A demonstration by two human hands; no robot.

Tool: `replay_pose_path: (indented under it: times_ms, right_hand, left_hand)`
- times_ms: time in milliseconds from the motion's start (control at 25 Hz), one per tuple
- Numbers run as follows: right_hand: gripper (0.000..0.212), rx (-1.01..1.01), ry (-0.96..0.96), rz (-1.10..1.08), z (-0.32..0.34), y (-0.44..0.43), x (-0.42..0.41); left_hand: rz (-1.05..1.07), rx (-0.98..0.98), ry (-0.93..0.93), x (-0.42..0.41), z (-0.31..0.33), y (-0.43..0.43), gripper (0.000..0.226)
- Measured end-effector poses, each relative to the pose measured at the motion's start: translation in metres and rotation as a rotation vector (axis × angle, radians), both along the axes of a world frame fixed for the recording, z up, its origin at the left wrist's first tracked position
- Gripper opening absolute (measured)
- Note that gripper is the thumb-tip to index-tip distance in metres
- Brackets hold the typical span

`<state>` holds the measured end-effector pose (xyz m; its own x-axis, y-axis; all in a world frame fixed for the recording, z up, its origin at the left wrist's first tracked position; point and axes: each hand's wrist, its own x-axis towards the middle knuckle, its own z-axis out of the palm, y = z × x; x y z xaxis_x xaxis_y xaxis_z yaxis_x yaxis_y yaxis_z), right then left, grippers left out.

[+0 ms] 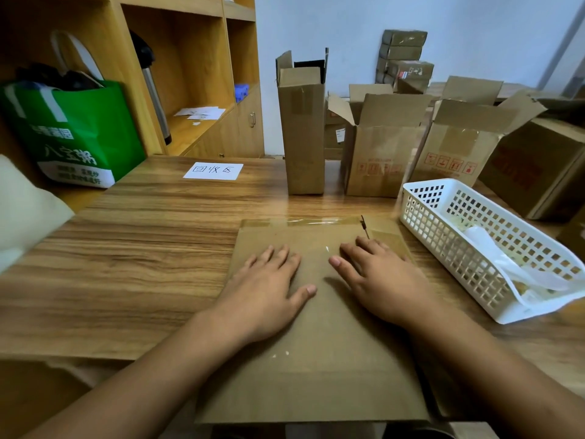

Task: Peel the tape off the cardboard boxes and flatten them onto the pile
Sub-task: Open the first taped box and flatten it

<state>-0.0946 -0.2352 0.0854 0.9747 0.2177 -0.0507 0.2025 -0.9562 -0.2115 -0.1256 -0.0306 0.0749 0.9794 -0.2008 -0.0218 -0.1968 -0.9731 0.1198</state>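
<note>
Left hand and right hand, both spread flat and holding nothing, press the flattened cardboard box beneath them.

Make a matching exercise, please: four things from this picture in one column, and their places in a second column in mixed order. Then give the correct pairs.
Things:
1. flat box
2. basket
3. green bag
4. paper note

Places:
A. at the right edge of the table, tape scraps inside
B. far side of the table, left of the standing boxes
C. under both hands
D. left, beside the shelf

Pairs: 1-C, 2-A, 3-D, 4-B

The left hand and right hand lie flat, palms down, on the flat box.
</note>
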Motion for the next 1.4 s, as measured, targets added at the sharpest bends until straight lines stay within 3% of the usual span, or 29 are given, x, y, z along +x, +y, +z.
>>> replay_pose_path:
  times_ms: [200,440,640,800,960,1000,1120,1200,1400]
  right_hand:
    - [0.093,-0.147,0.155,0.099,-0.003,-0.021,-0.039]
    - [0.089,-0.169,0.013,0.058,-0.03,-0.021,-0.046]
    - [0.087,-0.098,-0.006,-0.127,-0.012,-0.037,-0.047]
    - [0.112,0.132,0.108,-0.243,-0.005,-0.05,-0.05]
    - [0.134,0.24,0.071,-0.272,-0.013,-0.041,-0.049]
    - [0.132,0.285,0.077,-0.257,-0.009,-0.036,-0.05]
    - [0.088,0.47,0.084,-0.193,0.008,-0.015,-0.05]
    - [0.069,0.523,0.051,-0.129,0.01,0.007,-0.038]
    - [0.064,0.534,-0.034,0.005,0.018,0.09,0.018]
  left_hand:
    - [-0.038,-0.004,0.057,-0.012,-0.018,0.007,0.081]
    - [-0.028,-0.039,-0.016,-0.016,-0.03,0.007,0.079]
    - [0.222,-0.128,-0.101,-0.028,-0.018,0.03,0.071]
    - [0.291,-0.495,-0.055,-0.036,-0.015,0.064,0.063]
    - [0.273,-0.867,-0.074,-0.038,-0.021,0.07,0.047]
    - [0.291,-0.927,-0.092,-0.038,-0.019,0.072,0.047]
    - [0.361,-1.053,-0.127,-0.033,-0.011,0.092,0.047]
    - [0.395,-1.053,-0.141,-0.029,-0.003,0.115,0.048]
    - [0.466,-0.957,-0.215,-0.004,0.026,0.189,0.045]
